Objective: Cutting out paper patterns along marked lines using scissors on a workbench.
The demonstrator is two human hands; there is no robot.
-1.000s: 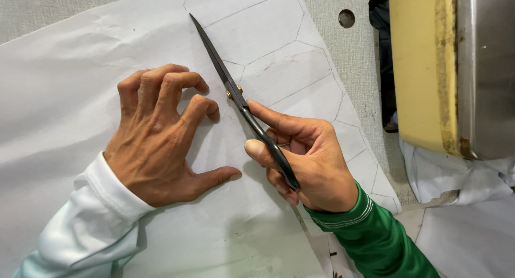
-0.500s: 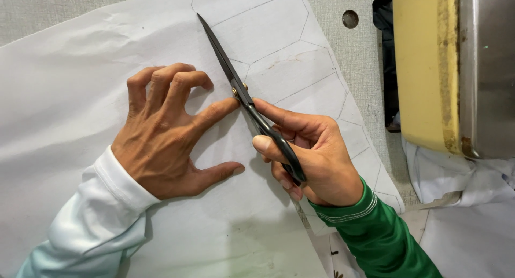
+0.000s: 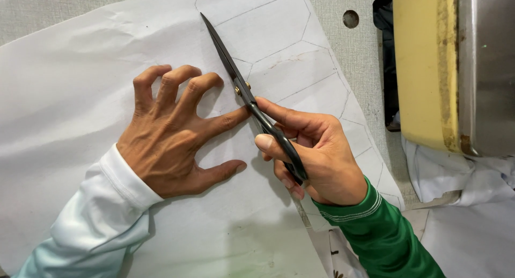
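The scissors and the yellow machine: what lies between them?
In the head view, between the scissors and the yellow machine lie the white sheet with drawn lines, then bare grey table with a round hole.

So on my end the sleeves don't match: the left hand (image 3: 171,141) comes out of a white long sleeve with a ribbed cuff at lower left, the right hand (image 3: 316,152) out of a green one, pale stitching around its cuff, bottom right.
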